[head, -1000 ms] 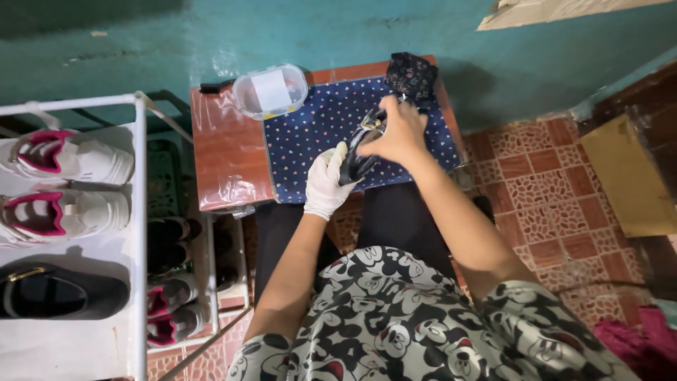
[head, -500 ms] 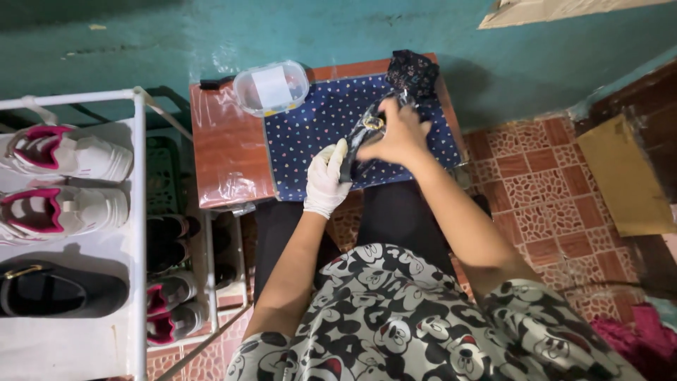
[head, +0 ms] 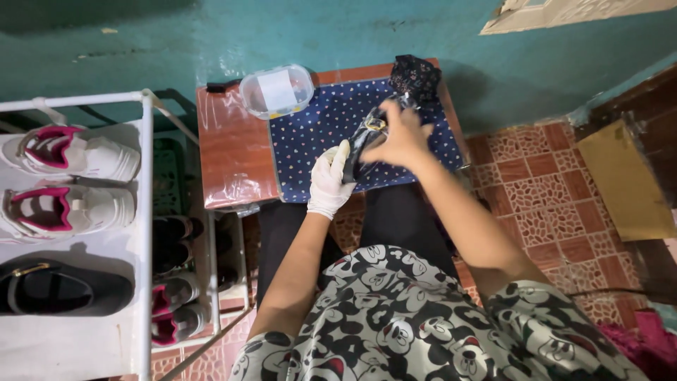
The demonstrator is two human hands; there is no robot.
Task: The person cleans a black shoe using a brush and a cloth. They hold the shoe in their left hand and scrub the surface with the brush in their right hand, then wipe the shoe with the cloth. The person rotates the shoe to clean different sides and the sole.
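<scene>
Over the small brown table by the teal wall we saw both hands working one item. Left hand, in a white glove, fingers curled closed on the lower end of a dark shoe-like object; we could not tell exactly what it was, as the bare hand hid much of it, possibly a black shoe with a gold buckle. Right hand, bare, lay over the upper part of the same object, fingers spread and bent around it, gripping. Object was held up just above the blue dotted cloth that covered the right part of the table; whether it touched the cloth we could not tell.

At the far edge of the cloth sat a dark crumpled rag, just beyond the right hand. On the far left corner of the cloth stood a clear plastic container with a lid, well apart from the hands. The bare part of the table was wrapped in shiny plastic film.

Left of the table stood a white shoe rack: two white and pink sneakers on top, a black flat shoe nearer us, more shoes on the lower shelves. Floor was red patterned tile. We noted a black and white cartoon-print top at the bottom edge
</scene>
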